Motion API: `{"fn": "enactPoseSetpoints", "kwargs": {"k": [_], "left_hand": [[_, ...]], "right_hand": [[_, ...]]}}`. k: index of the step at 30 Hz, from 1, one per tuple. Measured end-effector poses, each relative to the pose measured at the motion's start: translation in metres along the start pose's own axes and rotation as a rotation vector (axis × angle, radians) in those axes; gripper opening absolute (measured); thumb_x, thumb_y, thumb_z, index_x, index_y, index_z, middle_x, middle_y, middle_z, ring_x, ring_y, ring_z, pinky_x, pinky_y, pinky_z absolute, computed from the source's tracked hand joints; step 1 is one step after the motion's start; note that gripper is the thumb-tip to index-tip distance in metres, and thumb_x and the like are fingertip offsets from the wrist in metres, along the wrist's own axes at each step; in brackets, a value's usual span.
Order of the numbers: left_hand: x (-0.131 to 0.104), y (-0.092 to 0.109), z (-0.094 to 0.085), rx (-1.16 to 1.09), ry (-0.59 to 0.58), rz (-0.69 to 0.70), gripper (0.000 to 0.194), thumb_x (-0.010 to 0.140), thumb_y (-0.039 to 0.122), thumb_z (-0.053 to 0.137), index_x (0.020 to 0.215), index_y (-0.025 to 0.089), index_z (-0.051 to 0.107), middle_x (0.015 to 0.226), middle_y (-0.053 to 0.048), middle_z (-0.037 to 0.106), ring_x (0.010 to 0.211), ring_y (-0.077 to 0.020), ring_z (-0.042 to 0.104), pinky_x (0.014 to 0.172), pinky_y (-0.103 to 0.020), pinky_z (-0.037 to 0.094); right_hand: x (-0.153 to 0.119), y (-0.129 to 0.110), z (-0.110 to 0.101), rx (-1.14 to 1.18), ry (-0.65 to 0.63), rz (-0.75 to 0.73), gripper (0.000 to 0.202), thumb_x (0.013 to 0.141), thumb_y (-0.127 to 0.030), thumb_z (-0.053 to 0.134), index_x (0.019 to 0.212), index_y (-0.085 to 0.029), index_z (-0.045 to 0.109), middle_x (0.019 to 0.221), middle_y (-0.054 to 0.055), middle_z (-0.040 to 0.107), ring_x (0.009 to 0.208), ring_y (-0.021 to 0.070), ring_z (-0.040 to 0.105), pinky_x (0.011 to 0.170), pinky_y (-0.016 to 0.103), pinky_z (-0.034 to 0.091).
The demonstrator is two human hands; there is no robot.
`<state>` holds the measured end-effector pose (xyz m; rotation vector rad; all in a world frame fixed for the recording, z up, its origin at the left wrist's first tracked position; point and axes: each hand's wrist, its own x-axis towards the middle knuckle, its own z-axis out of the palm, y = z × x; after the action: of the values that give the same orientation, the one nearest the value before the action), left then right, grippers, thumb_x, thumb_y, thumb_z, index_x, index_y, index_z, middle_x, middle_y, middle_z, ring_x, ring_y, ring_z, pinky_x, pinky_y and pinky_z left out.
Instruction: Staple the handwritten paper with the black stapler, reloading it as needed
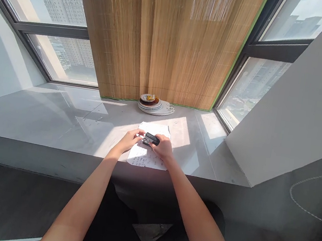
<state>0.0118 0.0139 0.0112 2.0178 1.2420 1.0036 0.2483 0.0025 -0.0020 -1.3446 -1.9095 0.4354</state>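
1. The black stapler-like tool [152,138] is in the right hand [163,148], above or on the written paper [143,160] on the window ledge [202,144]; whether it touches the paper is hard to tell.
2. The fingers of the right hand are closed around the tool's right-hand end. Those of the left hand [128,140] are curled near its other end, the index finger and thumb a little apart; whether they pinch something small cannot be told.
3. The tool looks like hard plastic and metal, so it should be stiff, fairly light and not fragile. Its smooth casing may slide a little under dry fingers.
4. It looks hinged, with a lighter strip between dark parts, so a loose grip could let the parts swing. The closed end seems the surest hold, with fingertips kept out of the gap.
5. The paper is thin and limp, likely to crease or slide; a flat hand near its edge would steady it best.
6. The stack of plates [148,106] by the blind [169,58] looks brittle, but sits well apart from both hands.
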Motion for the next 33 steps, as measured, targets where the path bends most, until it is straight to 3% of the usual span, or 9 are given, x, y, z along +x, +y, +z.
{"fn": "enactPoseSetpoints", "kwargs": {"k": [5, 12, 14, 17, 19, 22, 27, 31, 33], "left_hand": [[0.001, 0.0, 0.002, -0.055, 0.055, 0.025, 0.018, 0.092, 0.034, 0.07, 0.098, 0.023, 0.083, 0.109, -0.008, 0.084, 0.1, -0.0277, 0.075, 0.094, -0.042, 0.062], [0.001, -0.003, 0.003, -0.192, 0.241, 0.0, 0.015, 0.088, 0.03, 0.073, 0.09, 0.023, 0.085, 0.109, -0.01, 0.086, 0.111, -0.0313, 0.081, 0.106, -0.052, 0.066], [-0.002, 0.0, 0.003, -0.255, 0.214, -0.022, 0.021, 0.087, 0.033, 0.077, 0.101, 0.022, 0.087, 0.108, -0.011, 0.086, 0.108, -0.0322, 0.082, 0.1, -0.052, 0.068], [-0.007, 0.006, 0.002, -0.313, 0.102, -0.046, 0.057, 0.081, 0.03, 0.084, 0.138, 0.022, 0.079, 0.11, -0.011, 0.085, 0.107, -0.0326, 0.082, 0.082, -0.044, 0.071], [-0.009, 0.009, 0.001, -0.291, 0.041, -0.034, 0.071, 0.076, 0.025, 0.086, 0.146, 0.026, 0.073, 0.114, -0.011, 0.085, 0.114, -0.0328, 0.079, 0.075, -0.037, 0.068], [-0.009, 0.011, -0.001, -0.206, 0.053, 0.001, 0.059, 0.072, 0.022, 0.084, 0.131, 0.027, 0.079, 0.116, -0.01, 0.084, 0.114, -0.0314, 0.076, 0.072, -0.033, 0.063], [-0.008, 0.004, 0.001, -0.146, 0.132, 0.017, 0.031, 0.079, 0.026, 0.079, 0.109, 0.025, 0.082, 0.114, -0.008, 0.081, 0.106, -0.0273, 0.072, 0.073, -0.032, 0.059], [-0.008, 0.003, 0.001, -0.109, 0.133, 0.045, 0.02, 0.086, 0.034, 0.08, 0.105, 0.026, 0.081, 0.116, -0.008, 0.079, 0.112, -0.0294, 0.072, 0.07, -0.032, 0.059], [-0.008, 0.005, 0.0, -0.055, 0.186, 0.093, 0.013, 0.093, 0.038, 0.078, 0.097, 0.026, 0.08, 0.111, -0.008, 0.079, 0.11, -0.0294, 0.072, 0.082, -0.037, 0.062]], "right_hand": [[0.001, 0.002, 0.001, 0.049, 0.051, 0.021, 0.015, 0.084, -0.024, 0.084, 0.098, -0.023, 0.08, 0.106, 0.009, 0.084, 0.099, 0.0289, 0.075, 0.089, 0.039, 0.06], [0.001, 0.006, -0.008, 0.196, 0.113, 0.037, 0.014, 0.08, -0.028, 0.079, 0.092, -0.024, 0.082, 0.097, 0.006, 0.084, 0.091, 0.0271, 0.075, 0.084, 0.037, 0.06], [0.001, 0.011, -0.022, 0.239, 0.066, 0.03, 0.016, 0.078, -0.03, 0.079, 0.092, -0.023, 0.083, 0.094, 0.003, 0.084, 0.088, 0.0261, 0.075, 0.081, 0.036, 0.059], [0.002, 0.014, -0.044, 0.305, -0.1, -0.048, 0.019, 0.076, -0.033, 0.082, 0.092, -0.022, 0.083, 0.091, 0.002, 0.083, 0.087, 0.0253, 0.075, 0.08, 0.035, 0.057], [0.005, 0.01, -0.051, 0.322, -0.205, -0.135, 0.019, 0.077, -0.033, 0.084, 0.092, -0.022, 0.083, 0.092, 0.002, 0.082, 0.087, 0.0245, 0.075, 0.082, 0.034, 0.057], [0.01, -0.003, -0.045, 0.276, -0.261, -0.213, 0.019, 0.08, -0.031, 0.085, 0.097, -0.025, 0.083, 0.099, 0.002, 0.083, 0.092, 0.0238, 0.075, 0.089, 0.035, 0.059], [0.018, -0.01, -0.027, 0.195, -0.217, -0.239, 0.018, 0.083, -0.026, 0.078, 0.101, -0.027, 0.081, 0.1, 0.001, 0.083, 0.09, 0.022, 0.076, 0.087, 0.034, 0.061], [0.026, 0.022, -0.055, 0.244, -0.115, -0.224, 0.017, 0.083, -0.031, 0.08, 0.099, -0.024, 0.08, 0.102, 0.004, 0.083, 0.094, 0.0256, 0.077, 0.089, 0.039, 0.062], [0.029, 0.048, -0.081, 0.263, -0.022, -0.142, 0.019, 0.083, -0.034, 0.08, 0.097, -0.022, 0.08, 0.097, 0.007, 0.083, 0.09, 0.028, 0.078, 0.083, 0.041, 0.062]]}}
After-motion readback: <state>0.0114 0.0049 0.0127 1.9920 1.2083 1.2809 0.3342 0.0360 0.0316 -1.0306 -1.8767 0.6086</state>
